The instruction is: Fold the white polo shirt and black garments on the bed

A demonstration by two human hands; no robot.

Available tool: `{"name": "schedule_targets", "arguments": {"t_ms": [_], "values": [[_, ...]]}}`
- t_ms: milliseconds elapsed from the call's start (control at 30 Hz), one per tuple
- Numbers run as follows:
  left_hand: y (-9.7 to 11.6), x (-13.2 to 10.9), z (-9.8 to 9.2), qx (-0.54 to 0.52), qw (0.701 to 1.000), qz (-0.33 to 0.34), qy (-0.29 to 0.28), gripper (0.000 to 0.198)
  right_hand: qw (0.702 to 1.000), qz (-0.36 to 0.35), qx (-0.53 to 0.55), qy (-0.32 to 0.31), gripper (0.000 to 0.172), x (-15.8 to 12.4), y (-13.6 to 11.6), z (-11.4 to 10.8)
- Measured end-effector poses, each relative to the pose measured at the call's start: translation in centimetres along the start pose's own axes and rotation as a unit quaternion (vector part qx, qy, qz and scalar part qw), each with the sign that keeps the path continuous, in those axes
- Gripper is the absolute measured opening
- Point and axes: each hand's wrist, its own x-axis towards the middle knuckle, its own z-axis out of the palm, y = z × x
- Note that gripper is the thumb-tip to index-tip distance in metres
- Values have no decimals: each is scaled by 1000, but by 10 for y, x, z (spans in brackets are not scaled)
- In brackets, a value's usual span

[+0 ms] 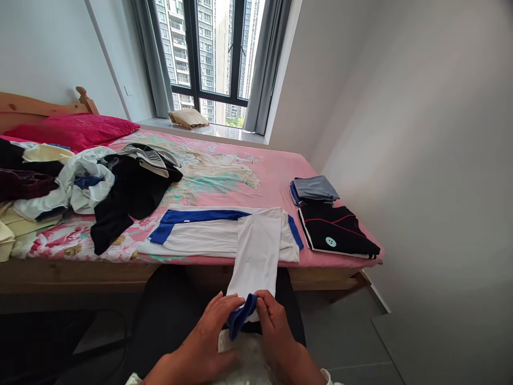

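A white shirt with blue panels lies folded lengthwise along the bed's front edge. One white sleeve crosses over it and hangs down toward my lap. At the sleeve's end is a blue cuff. My right hand pinches the cuff between thumb and fingers. My left hand is at the cuff's other side, fingertips against the fabric and thumb spread away, slightly blurred.
Folded black clothes and a folded grey garment are stacked at the bed's right end. Loose clothes heap on the left, before a red pillow. A beige folded item sits on the windowsill.
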Motion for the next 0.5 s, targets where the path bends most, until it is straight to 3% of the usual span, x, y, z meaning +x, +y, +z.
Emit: {"name": "schedule_targets", "arguments": {"t_ms": [133, 233, 367, 433, 500], "values": [[1, 14, -1, -62, 994, -69, 54, 20, 999, 22, 32, -9, 20, 2, -2, -4], [1, 24, -2, -104, 981, -141, 80, 33, 999, -14, -45, 5, 43, 6, 1, -8], [1, 27, -15, -130, 986, -99, 25, 30, 994, -72, -76, 18, 13, 11, 1, -14], [5, 27, -27, -131, 989, -64, -25, 17, 995, -87, -53, 3, 12, 12, -2, -18], [13, 28, -38, -107, 991, -54, -58, 26, 995, -89, -46, -26, 22, 13, -7, -19]]}}
